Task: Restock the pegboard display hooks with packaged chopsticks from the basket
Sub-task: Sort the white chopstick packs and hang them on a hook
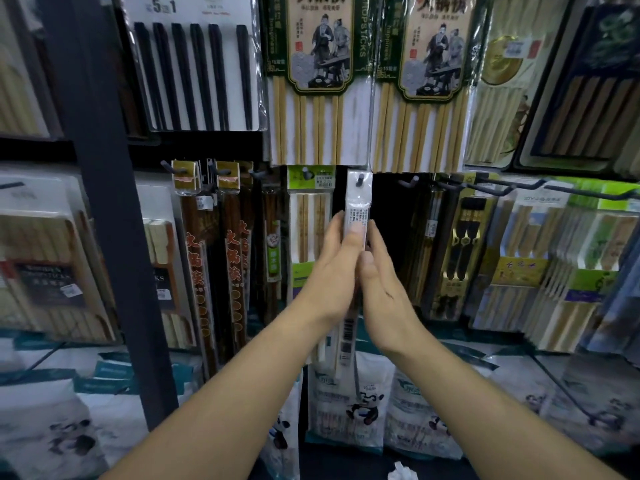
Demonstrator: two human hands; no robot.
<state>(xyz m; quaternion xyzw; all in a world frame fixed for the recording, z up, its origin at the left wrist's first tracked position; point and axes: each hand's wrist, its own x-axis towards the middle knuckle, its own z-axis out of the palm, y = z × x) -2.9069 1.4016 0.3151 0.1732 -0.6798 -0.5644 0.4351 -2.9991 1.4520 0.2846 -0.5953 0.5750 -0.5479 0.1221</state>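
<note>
A narrow clear chopstick pack [358,202] with a white label hangs upright in the middle of the pegboard, its top hole over a dark hook tip [360,180]. My left hand [332,268] grips the pack from its left side, thumb on the front. My right hand [381,282] presses it from the right, thumb on the front lower down. The pack's barcoded lower end [346,341] shows below my wrists. The basket is out of sight.
Other chopstick packs hang all around: green-bordered bamboo packs [311,81] above, red-lettered dark packs [214,254] to the left, a green-labelled pack [308,220] just left of my hands. Bare hooks [408,183] stick out to the right. A dark upright post [104,202] stands on the left.
</note>
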